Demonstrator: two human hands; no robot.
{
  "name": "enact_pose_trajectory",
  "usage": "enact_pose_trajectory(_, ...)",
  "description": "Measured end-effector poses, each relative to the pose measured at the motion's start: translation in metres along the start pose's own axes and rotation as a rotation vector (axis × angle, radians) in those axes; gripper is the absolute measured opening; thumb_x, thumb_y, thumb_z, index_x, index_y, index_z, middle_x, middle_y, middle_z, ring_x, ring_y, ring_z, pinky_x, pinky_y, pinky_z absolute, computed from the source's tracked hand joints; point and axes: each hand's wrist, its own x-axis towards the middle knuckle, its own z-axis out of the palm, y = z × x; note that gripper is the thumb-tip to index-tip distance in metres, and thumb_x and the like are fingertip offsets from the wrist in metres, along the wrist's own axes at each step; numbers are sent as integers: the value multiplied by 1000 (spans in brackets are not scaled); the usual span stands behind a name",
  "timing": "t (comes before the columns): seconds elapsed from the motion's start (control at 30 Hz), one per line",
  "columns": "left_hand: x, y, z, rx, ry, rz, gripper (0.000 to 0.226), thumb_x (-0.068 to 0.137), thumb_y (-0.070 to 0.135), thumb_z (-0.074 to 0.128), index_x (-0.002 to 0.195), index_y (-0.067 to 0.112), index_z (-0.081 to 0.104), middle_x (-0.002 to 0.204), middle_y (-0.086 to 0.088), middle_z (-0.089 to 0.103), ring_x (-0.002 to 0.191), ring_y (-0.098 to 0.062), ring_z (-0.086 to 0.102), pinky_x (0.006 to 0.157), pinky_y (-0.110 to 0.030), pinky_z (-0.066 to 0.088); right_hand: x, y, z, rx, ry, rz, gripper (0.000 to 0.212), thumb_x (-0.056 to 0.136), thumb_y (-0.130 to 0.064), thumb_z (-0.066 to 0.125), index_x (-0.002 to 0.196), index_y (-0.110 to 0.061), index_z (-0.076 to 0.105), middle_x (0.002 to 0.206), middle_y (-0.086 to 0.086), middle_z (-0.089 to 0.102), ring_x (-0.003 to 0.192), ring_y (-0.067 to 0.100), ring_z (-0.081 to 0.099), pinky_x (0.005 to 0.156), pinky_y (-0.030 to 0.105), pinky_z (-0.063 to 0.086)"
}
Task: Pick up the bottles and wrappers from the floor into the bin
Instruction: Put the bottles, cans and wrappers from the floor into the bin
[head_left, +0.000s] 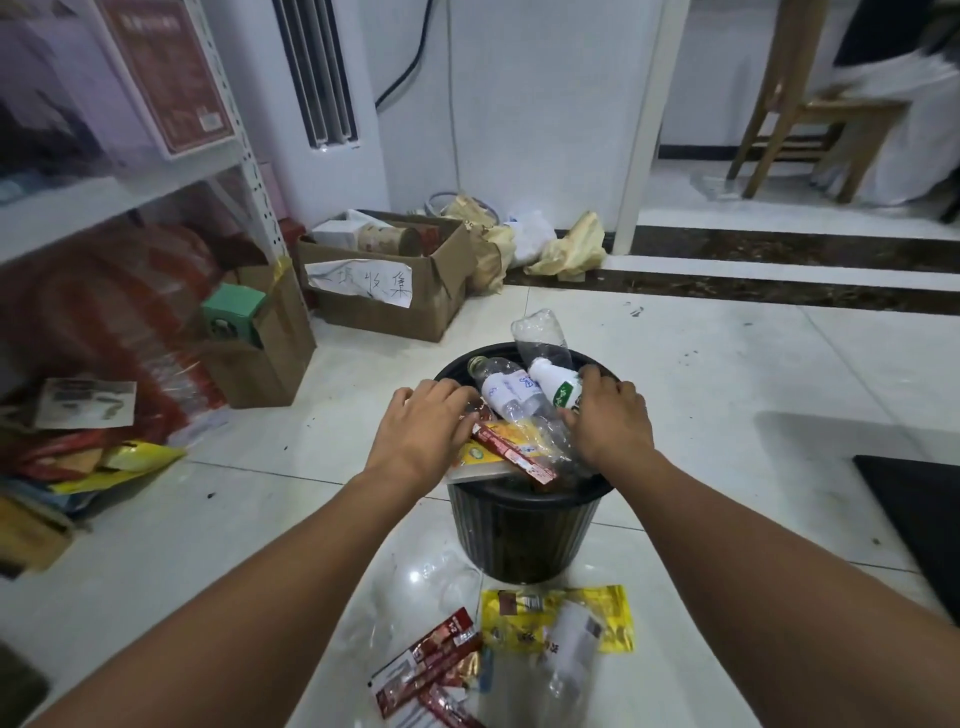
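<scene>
The black bin (519, 530) stands on the tiled floor (727, 374), heaped past its rim. On the heap lie a clear labelled bottle (506, 389), a small white bottle (558, 387) and a red wrapper (511, 451); a crushed clear bottle (540, 332) pokes up at the bin's far edge. The left hand (421, 434) lies flat on the bin's left side, fingers spread, clamped on nothing. The right hand (608, 415) presses the right side; its fingertips are hidden among the bottles, so its grip cannot be judged. In front of the bin lie a yellow wrapper (613, 608), red sachets (431, 660) cut off by the frame, and a clear bottle (569, 649), blurred.
</scene>
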Motion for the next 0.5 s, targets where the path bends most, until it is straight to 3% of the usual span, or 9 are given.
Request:
enact_pose_trajectory(0.1, -1, -1, 0, 8, 9, -7, 36, 100, 37, 34, 134, 29, 43, 132, 6, 49, 124, -15, 40, 104, -33, 27, -4, 0, 8, -117, 17, -2, 52, 98, -41, 37, 140, -11, 34, 139, 11, 45, 127, 31, 38, 110, 45, 23)
enact_pose_trajectory(0.23, -2, -2, -5, 8, 1, -19, 39, 100, 37, 35, 137, 28, 40, 135, 6, 47, 125, -16, 39, 105, -34, 27, -8, 3, 5, -124, -61, 45, 62, 100, -45, 32, 150, -12, 18, 150, 12, 31, 136, 34, 28, 114, 49, 13)
enact_pose_trajectory(0.33, -9, 1, -9, 8, -1, -64, 41, 100, 37, 34, 139, 27, 38, 138, 6, 45, 125, -16, 39, 104, -34, 28, -19, 0, -2, -88, -11, 33, 60, 100, -42, 34, 150, -14, 18, 148, 12, 33, 134, 33, 30, 114, 47, 15)
enact_pose_trajectory(0.5, -25, 14, -18, -4, 11, -99, 41, 100, 37, 34, 139, 26, 37, 138, 5, 45, 124, -17, 41, 103, -33, 30, -48, -1, -17, -85, 109, -81, 46, 99, -35, 35, 142, -16, 35, 137, 7, 47, 122, 27, 43, 107, 39, 26)
